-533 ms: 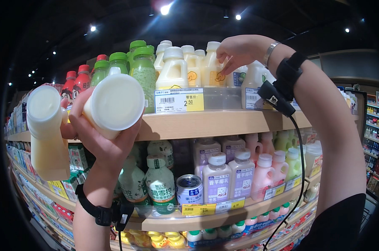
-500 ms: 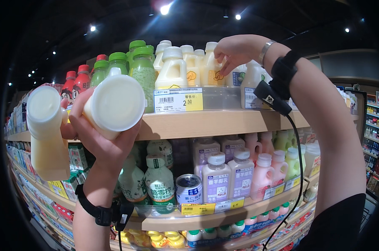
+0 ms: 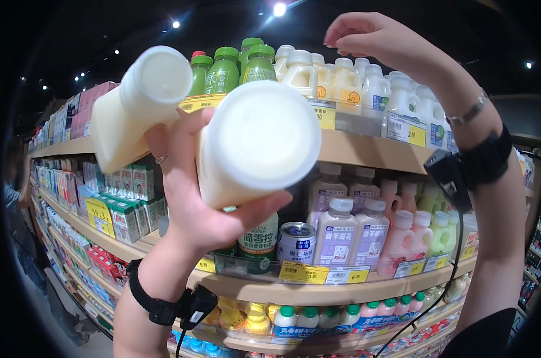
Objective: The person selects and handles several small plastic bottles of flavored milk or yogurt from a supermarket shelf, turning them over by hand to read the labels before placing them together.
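My left hand (image 3: 186,200) is closed around two plastic milk bottles with cream-coloured contents. The nearer milk bottle (image 3: 264,134) points its round white end at me, thumb below it and fingers on its left side. Tilted out to the left is the other milk bottle (image 3: 124,107), partly hidden behind the fingers. My right hand (image 3: 372,36) is raised above the top shelf, fingers loosely bent and holding nothing. Below it stand white-capped handled bottles with an orange emblem (image 3: 347,83) and, further right, handled bottles with blue labels (image 3: 402,98).
Green-capped bottles (image 3: 226,71) stand on the top shelf (image 3: 366,143). The shelf below holds purple-labelled bottles (image 3: 339,235), a small can (image 3: 297,241) and pink bottles (image 3: 396,241). A black cable (image 3: 460,244) hangs from my right wrist strap. A person (image 3: 20,197) is at the far left.
My right hand has lifted away from the orange-emblem bottles and now hovers above them. The left hand with both bottles has moved up and right in view. The view has also shifted.
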Demonstrator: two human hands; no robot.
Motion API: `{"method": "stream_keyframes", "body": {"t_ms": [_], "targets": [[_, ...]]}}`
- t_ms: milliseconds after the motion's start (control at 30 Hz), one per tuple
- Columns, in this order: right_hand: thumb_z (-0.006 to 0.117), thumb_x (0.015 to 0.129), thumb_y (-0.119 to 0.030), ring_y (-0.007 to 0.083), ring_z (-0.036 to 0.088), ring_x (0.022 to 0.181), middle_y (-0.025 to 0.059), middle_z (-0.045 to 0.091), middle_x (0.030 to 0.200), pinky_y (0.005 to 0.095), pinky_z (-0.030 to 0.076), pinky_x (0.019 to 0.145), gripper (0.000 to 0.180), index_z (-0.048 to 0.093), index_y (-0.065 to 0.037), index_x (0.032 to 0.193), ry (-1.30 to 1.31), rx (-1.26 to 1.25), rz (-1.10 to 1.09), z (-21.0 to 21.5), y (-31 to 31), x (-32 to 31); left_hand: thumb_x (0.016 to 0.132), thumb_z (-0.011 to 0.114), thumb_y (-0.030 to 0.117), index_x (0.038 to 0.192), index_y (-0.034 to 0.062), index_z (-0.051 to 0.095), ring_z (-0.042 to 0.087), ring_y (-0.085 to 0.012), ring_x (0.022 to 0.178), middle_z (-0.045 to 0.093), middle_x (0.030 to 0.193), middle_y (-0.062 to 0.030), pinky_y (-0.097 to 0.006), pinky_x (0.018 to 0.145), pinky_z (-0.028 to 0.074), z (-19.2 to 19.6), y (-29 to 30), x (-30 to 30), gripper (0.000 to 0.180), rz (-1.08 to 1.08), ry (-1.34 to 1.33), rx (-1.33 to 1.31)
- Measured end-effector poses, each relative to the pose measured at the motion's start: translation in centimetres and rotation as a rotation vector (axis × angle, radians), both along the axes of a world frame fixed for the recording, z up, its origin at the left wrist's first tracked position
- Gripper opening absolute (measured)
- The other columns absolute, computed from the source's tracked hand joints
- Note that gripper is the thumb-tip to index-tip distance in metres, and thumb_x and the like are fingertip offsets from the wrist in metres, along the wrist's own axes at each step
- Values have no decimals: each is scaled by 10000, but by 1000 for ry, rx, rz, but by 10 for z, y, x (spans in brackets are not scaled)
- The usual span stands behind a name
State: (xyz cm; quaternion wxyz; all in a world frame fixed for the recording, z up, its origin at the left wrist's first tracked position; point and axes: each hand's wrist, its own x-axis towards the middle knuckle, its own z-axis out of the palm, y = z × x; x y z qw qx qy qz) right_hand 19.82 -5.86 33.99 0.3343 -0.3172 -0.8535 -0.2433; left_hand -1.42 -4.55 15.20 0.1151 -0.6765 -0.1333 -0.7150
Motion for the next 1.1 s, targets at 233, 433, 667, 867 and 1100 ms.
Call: {"method": "stream_keyframes", "body": {"t_ms": [233,433,667,867,1100], "targets": [[571,743,-266,241,574,847,141,584,972,304,465,745,412,527,-118,1124,-313,257,481,-76,-20,-65,450,832,355,1133,7,341,494,-339,983,404,1091,-88,-431,800,463,-26,-23,-13,910,-1205,231,-336],[608,747,-356,193,594,611,133,599,825,290,466,546,446,538,-66,1078,-448,-160,33,-68,-53,-60,417,851,302,993,108,417,511,-344,887,320,1150,-56,-371,649,519,-25,-45,3,747,-1210,340,-467],[593,776,-301,158,558,501,109,578,784,282,482,529,372,509,-38,1026,-415,-288,-105,-59,-43,-36,458,835,299,976,144,433,523,-320,857,153,1289,-155,-343,611,535,-30,-38,14,674,-1177,263,-423],[561,734,-35,186,573,780,116,565,865,269,503,703,256,539,8,985,-117,-265,173,-7,-67,35,463,835,264,941,120,451,539,-335,874,25,1375,-179,-384,644,549,-40,-45,-1,630,-1289,118,-224],[568,637,64,137,515,737,47,533,845,252,459,668,256,543,-13,880,-152,-287,-142,44,-64,38,463,834,300,957,121,436,550,-310,853,70,1364,-169,-359,668,544,-51,-38,-8,659,-1218,108,-245]]}}
